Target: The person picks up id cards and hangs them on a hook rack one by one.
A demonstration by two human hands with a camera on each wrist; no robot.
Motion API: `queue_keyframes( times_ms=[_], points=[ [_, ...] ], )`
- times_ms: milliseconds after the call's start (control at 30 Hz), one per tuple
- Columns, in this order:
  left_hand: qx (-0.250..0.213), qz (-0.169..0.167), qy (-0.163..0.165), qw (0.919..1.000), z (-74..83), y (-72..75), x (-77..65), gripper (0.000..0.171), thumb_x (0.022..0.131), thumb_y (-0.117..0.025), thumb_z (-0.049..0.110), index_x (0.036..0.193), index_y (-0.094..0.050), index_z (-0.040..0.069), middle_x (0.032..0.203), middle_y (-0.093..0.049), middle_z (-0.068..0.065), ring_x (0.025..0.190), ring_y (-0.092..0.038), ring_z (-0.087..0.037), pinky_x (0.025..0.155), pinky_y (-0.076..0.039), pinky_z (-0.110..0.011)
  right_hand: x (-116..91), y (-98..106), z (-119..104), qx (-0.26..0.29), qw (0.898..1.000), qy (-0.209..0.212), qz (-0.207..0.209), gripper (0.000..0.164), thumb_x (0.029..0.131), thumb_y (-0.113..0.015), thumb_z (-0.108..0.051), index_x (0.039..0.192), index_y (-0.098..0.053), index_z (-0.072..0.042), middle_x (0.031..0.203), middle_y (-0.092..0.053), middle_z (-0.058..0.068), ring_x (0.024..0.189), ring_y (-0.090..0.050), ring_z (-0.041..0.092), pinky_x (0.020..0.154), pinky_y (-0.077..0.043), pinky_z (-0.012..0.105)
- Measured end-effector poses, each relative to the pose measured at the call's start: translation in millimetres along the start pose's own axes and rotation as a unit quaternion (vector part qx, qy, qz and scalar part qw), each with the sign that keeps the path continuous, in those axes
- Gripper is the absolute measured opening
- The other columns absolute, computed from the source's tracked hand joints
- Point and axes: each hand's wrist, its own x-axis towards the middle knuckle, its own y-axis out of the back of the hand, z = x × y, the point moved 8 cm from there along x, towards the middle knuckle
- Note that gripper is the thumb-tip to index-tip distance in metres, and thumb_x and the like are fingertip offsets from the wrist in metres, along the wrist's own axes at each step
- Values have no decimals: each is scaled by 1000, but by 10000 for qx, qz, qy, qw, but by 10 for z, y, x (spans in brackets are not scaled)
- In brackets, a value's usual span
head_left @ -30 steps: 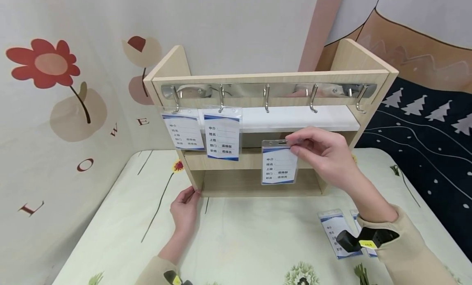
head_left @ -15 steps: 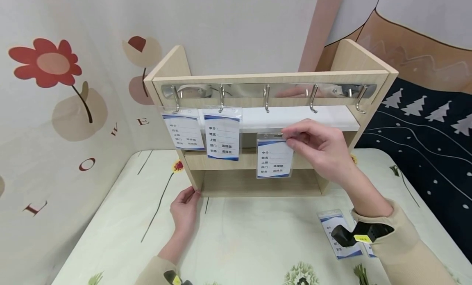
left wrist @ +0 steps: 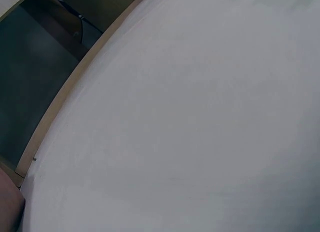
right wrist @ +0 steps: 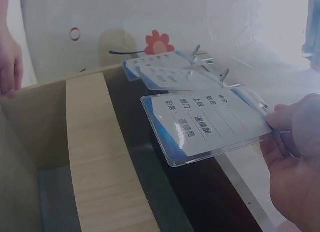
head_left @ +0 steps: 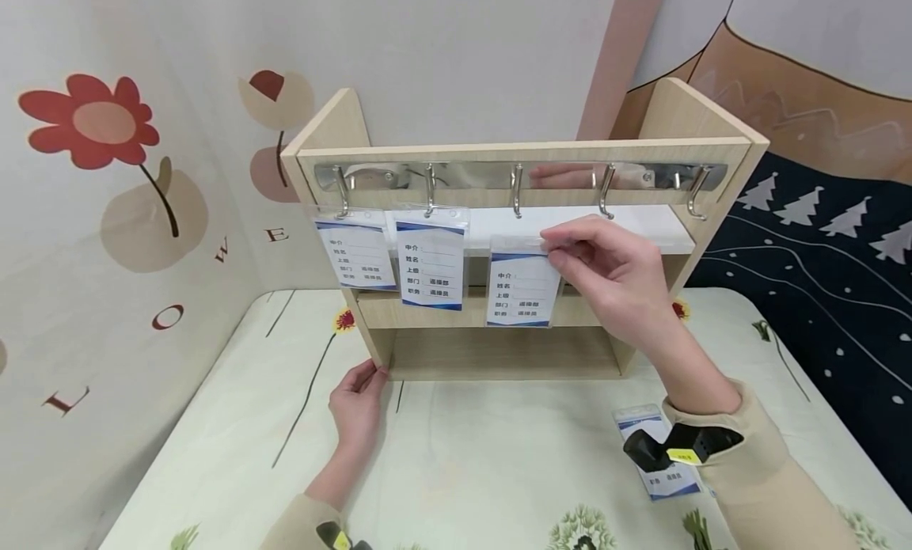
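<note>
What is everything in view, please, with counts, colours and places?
Shelf unit: one, pale wood and white, centre
Hook strip: one, silver, shelf unit's front
Hooks: five, silver, hook strip
Hanging badges: two, white-blue, two leftmost hooks
Held badge: one, white-blue, below middle hook
Lying badges: at least one, white-blue, on flowered cloth
Flowered cloth: one, pale, under shelf unit
Printed backdrop: one or more, mixed, behind
Wrist cameras: two, black, wrists
Sleeves: two, beige, forearms
Left hand: one, bare, at shelf unit's lower corner
Right hand: one, bare, pinching held badge

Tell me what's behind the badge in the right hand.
In the head view, a white panel and a wooden board show past the edges of the badge; the parts directly behind it are covered.
</note>
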Motion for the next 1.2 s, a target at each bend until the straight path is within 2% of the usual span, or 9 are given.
queue_keyframes(
  times_ms=[167, 400, 633, 867, 1100, 1200],
  points=[
    [12, -23, 11, 10000, 16, -1, -10, 27, 98, -69, 5, 122, -70, -7, 122, -70, -29, 88, -68, 5, 80, -57, -11, 42, -29, -43, 164, 9995, 187, 184, 26, 86, -64, 27, 110, -67, 17, 106, -73, 4, 94, -67, 12, 83, -58, 20],
    [-4, -52, 68, 10000, 18, -11, -17, 28, 98, -68, 6, 123, -69, -7, 123, -69, -28, 90, -68, 3, 81, -57, -11, 93, -86, -45, 48, 9987, 177, 483, 23, 90, -62, 22, 111, -68, 15, 106, -72, 18, 95, -66, 15, 84, -57, 21],
    [55, -12, 89, 9999, -6, -11, 3, 27, 98, -67, 4, 122, -69, -8, 122, -69, -29, 88, -67, 5, 80, -57, -11, 122, -119, -29, 185, 9974, 173, 682, 24, 90, -62, 21, 109, -71, 10, 106, -71, 17, 94, -66, 16, 83, -57, 21],
    [70, -10, 84, 9999, -7, -8, -4, 27, 98, -68, 4, 122, -69, -7, 122, -69, -29, 90, -68, 2, 80, -57, -11, 159, -135, -13, 312, 9952, 153, 912, 23, 90, -62, 20, 107, -73, 8, 104, -71, 15, 91, -63, 12, 74, -53, 18],
    [23, -8, 55, 10000, 0, -8, -9, 27, 98, -67, 3, 122, -69, -8, 121, -69, -30, 87, -67, 5, 80, -57, -11, 161, -159, -13, 333, 9935, 110, 1086, 20, 91, -61, 20, 108, -70, 13, 105, -70, 14, 94, -65, 11, 79, -55, 18],
    [40, -4, 74, 10000, 2, -7, -10, 27, 98, -67, 4, 123, -69, -8, 122, -69, -30, 88, -67, 4, 79, -57, -11, 151, -159, -13, 215, 9932, 62, 1145, 19, 92, -61, 19, 108, -70, 12, 106, -70, 18, 93, -65, 11, 80, -55, 18]
  ],
)
